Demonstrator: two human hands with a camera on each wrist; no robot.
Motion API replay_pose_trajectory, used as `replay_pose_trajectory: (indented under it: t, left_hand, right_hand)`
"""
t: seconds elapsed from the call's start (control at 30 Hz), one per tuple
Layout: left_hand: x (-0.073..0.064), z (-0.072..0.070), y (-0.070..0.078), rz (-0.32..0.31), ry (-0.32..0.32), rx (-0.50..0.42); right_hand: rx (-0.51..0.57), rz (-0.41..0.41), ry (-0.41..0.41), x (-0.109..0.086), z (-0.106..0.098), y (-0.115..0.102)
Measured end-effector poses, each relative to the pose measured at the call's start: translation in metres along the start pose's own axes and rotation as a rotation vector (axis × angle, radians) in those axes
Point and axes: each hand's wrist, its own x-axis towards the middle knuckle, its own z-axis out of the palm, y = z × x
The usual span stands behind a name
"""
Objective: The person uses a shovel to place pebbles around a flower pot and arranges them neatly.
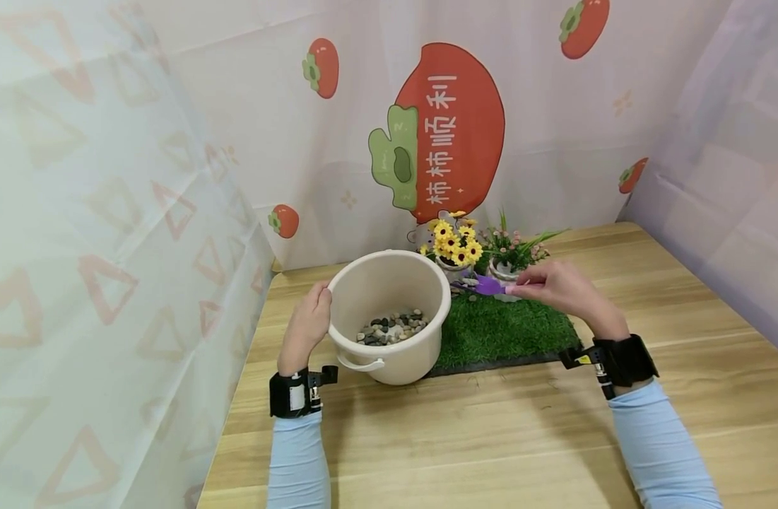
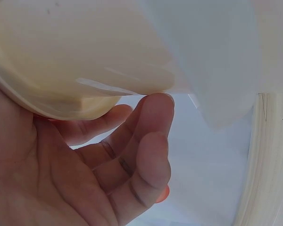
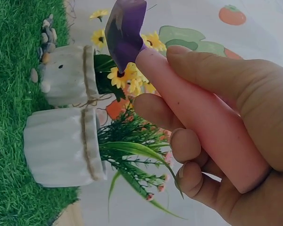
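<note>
My left hand (image 1: 306,329) grips the left rim of a cream plastic bucket (image 1: 414,360); in the left wrist view its fingers (image 2: 151,160) curl against the outer wall. Grey, black and pale pebbles (image 1: 391,329) lie on the bucket's floor. The right hand (image 1: 569,293) holds a small garden trowel (image 3: 198,117) by its pink handle, thumb along the top. Its purple blade (image 1: 489,285) points left, toward the bucket, in front of the flower pots. More pebbles (image 3: 48,40) sit on the green turf mat (image 1: 503,329) beside the yellow flowers' pot.
A white pot (image 3: 68,75) with yellow flowers (image 1: 452,244) and another white pot (image 3: 61,148) with pink blooms and long leaves stand at the mat's back. Behind the wooden table (image 1: 465,431) hangs a persimmon-printed cloth (image 1: 249,141). The bucket overlaps the mat's left end.
</note>
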Motion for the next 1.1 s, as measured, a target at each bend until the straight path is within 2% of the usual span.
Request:
replay_pose_trajectory:
  t: [0.37,0.83,1.1]
  left_hand:
    - [0.002,0.000,0.000,-0.001,-0.003,0.002]
    - [0.003,-0.001,-0.001,-0.009,-0.007,0.003]
    - [0.003,0.000,-0.001,-0.014,-0.014,0.000]
  right_hand:
    - [0.007,0.032,-0.015,0.001,0.006,0.008]
    - [-0.042,0.026,-0.014,0.009,0.013,0.017]
    - [-0.071,0.061,-0.042,0.009,0.018,0.018]
